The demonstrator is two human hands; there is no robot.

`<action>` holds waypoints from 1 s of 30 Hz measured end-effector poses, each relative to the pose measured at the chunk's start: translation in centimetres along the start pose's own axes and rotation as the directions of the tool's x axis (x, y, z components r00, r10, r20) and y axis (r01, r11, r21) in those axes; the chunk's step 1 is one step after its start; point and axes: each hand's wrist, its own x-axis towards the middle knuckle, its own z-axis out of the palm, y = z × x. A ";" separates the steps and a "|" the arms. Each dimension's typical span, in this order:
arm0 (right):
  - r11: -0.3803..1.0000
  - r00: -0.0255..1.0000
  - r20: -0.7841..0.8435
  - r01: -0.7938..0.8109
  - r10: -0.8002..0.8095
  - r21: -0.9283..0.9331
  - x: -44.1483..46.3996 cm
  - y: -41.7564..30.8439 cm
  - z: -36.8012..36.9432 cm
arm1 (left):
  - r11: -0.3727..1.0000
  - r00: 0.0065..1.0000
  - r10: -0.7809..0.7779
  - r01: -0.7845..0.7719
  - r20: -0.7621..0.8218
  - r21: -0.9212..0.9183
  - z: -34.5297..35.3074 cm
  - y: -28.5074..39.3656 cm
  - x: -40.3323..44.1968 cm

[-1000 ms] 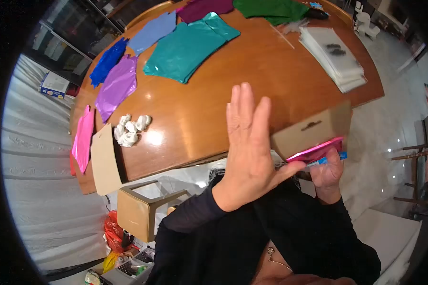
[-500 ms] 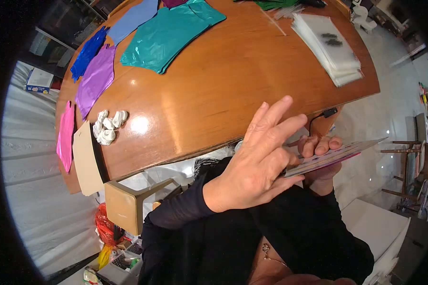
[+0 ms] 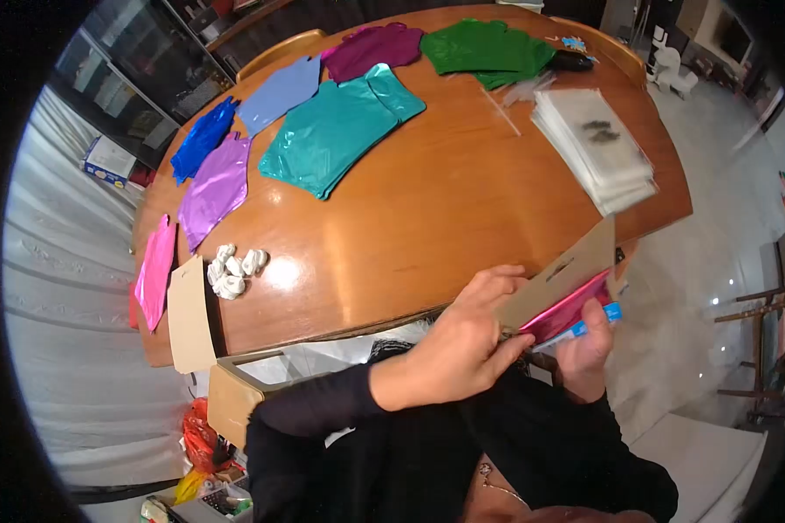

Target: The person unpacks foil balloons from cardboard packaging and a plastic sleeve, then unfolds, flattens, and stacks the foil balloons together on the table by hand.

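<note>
A brown cardboard card [image 3: 576, 254] with a hang slot is tilted upright in front of me, over the table's near edge. Behind its lower side lies a shiny pink foil sheet [image 3: 560, 319], and beside that shows a blue-printed edge [image 3: 614, 312], probably of a packet. My left hand [image 3: 467, 344] pinches the left end of the card, its thumb below and its fingers partly behind the cardboard. My right hand [image 3: 583, 350] grips the right side from below, with the thumb over the pink foil and blue edge. Its other fingers are mostly hidden.
On the wooden table [image 3: 392, 235] lie teal foil pieces [image 3: 340, 139], green foil pieces [image 3: 488, 50], purple foil pieces [image 3: 216, 187] and pink foil pieces [image 3: 155, 272]. White ribbon bundles [image 3: 231, 270] sit near an open cardboard box [image 3: 234, 405]. Clear plastic sleeves [image 3: 593, 144] are stacked at right.
The card has tipped up, showing its brown face and slot. My left fingers, spread before, have closed on its left end. The view has shifted, so more of the table's far side shows.
</note>
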 end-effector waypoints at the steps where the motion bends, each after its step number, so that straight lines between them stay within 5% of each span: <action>1: 1.000 1.000 0.010 0.002 -0.002 0.010 0.5 -0.5 -0.6 | 1.000 1.000 0.002 -0.002 -0.001 0.014 -0.9 0.4 0.6; 5: 0.968 0.969 -0.060 0.243 -0.239 0.067 2.3 -4.5 -4.1 | 0.936 0.984 0.115 -0.153 0.135 0.317 -3.5 -1.1 5.7; 13: 0.843 0.772 -0.373 0.535 -0.515 -0.058 3.4 -11.6 -9.7 | 0.799 0.969 0.175 -0.242 0.173 0.551 0.7 -10.8 22.0; 16: 0.838 0.772 -0.350 0.539 -0.530 -0.081 3.3 -12.1 -9.9 | 0.648 0.907 0.315 -0.420 0.279 0.636 3.8 -14.2 26.2; 18: 0.846 0.785 -0.330 0.522 -0.525 -0.105 3.0 -12.0 -10.1 | 0.649 0.943 0.086 -0.299 0.322 0.700 5.5 -15.2 27.5; 24: 0.877 0.826 -0.313 0.477 -0.468 -0.052 2.6 -11.7 -11.3 | 0.605 0.952 0.271 -0.281 0.139 0.745 8.5 -18.1 26.1; 30: 0.895 0.860 -0.262 0.444 -0.438 -0.039 3.1 -11.6 -11.0 | 0.560 0.927 0.170 -0.370 0.335 0.741 5.1 -16.4 26.9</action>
